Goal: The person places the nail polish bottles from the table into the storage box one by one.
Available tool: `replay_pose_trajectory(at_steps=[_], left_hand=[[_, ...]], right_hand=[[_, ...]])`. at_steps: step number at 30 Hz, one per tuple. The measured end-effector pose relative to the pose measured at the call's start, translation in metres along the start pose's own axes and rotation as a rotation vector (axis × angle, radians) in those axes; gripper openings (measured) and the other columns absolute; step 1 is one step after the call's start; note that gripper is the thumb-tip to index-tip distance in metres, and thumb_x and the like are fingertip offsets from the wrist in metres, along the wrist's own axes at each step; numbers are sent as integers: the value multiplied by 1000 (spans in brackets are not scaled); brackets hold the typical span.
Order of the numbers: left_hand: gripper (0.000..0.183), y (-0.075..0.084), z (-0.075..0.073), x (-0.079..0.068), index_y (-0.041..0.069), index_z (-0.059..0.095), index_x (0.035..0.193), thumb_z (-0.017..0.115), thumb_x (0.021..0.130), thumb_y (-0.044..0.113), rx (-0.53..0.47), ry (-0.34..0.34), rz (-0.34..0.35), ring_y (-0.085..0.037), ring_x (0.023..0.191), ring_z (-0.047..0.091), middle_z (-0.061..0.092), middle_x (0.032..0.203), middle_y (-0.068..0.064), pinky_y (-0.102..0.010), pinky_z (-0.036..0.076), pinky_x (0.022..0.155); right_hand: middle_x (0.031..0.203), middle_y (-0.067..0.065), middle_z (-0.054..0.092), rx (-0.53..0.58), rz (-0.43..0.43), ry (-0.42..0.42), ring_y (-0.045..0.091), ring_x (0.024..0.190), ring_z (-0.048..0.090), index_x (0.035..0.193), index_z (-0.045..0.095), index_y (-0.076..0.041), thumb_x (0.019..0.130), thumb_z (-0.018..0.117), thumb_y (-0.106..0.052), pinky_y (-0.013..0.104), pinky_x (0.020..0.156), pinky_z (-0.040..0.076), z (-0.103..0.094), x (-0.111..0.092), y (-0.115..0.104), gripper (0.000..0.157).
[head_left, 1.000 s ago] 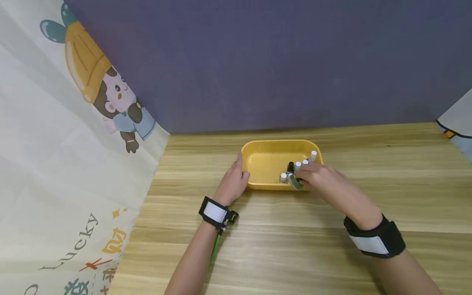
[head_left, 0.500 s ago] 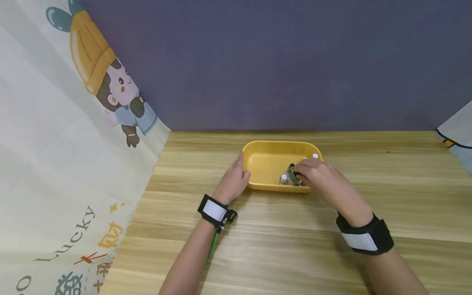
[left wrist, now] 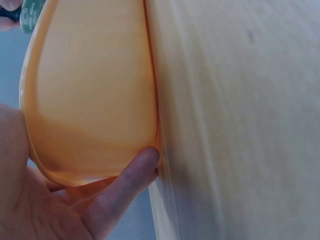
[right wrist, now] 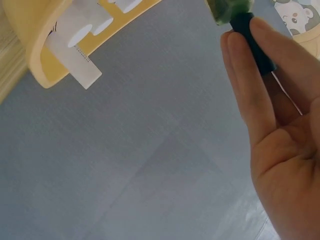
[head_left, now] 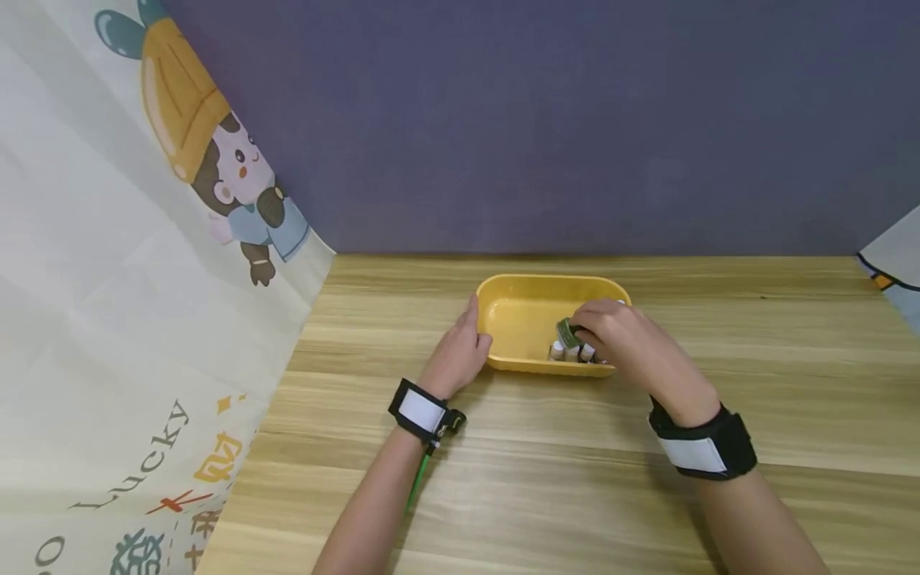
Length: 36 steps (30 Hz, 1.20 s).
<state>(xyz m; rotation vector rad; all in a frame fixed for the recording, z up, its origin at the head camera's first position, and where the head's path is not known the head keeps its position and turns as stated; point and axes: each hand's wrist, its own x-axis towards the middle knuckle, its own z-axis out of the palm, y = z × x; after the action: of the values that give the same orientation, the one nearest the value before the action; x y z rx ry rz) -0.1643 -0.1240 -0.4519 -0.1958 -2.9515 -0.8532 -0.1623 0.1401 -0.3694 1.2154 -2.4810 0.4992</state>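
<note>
My left hand [head_left: 455, 357] holds the left end of a yellow plastic tray [head_left: 513, 323], its thumb [left wrist: 131, 175] against the outer wall. Over the tray's right half, my right hand [head_left: 620, 337] pinches a small green glass bottle [head_left: 567, 333] by its dark cap [right wrist: 252, 42] between thumb and fingers. The bottle is tilted, its green body pointing away from the hand. Beneath it, several small bottles with white caps [head_left: 557, 348] stand along the tray's front wall. My right hand hides part of this group.
The tray sits on a wood-grain table [head_left: 517, 463], near a dark blue-grey wall panel [head_left: 546, 128]. A white curtain with printed cartoons [head_left: 144, 319] hangs at the left. In the right wrist view, a white cap [right wrist: 82, 67] juts past the tray rim.
My right hand has moved slightly left and back, and the green bottle has come up from among the other bottles near the front wall. My left hand keeps its place on the tray.
</note>
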Motion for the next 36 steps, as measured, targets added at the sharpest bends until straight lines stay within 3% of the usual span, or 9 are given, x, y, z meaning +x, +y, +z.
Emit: replay_pose_trajectory(at_steps=[8,15,26,36], left_hand=[[69,-1,1,1,16,-5,148,33,92,31,7,2,-3,-17,103,46,26,150,-11,-30,39,92],[70,-2,3,1,17,-6,147,35,92,30,-4,18,6,-16,108,45,25,150,-10,-31,36,98],[70,-3,3,3,16,-4,147,36,92,28,4,24,24,-16,115,43,25,149,-11,-31,31,103],[70,-2,3,2,17,-4,148,37,92,28,0,16,12,-16,104,45,26,149,-11,-30,37,94]], right_hand=[[82,-1,57,21,30,-27,10,74,52,89,65,-8,81,62,-5,25,61,45,8,9,5,8],[86,3,60,9,66,-36,16,80,55,92,66,-5,81,62,-4,28,65,47,16,13,10,12],[87,5,61,-36,35,-15,19,82,58,92,66,-4,83,61,-7,29,67,49,37,12,21,11],[87,0,60,-56,26,0,15,80,57,91,66,-9,85,60,-13,28,66,48,49,10,29,9]])
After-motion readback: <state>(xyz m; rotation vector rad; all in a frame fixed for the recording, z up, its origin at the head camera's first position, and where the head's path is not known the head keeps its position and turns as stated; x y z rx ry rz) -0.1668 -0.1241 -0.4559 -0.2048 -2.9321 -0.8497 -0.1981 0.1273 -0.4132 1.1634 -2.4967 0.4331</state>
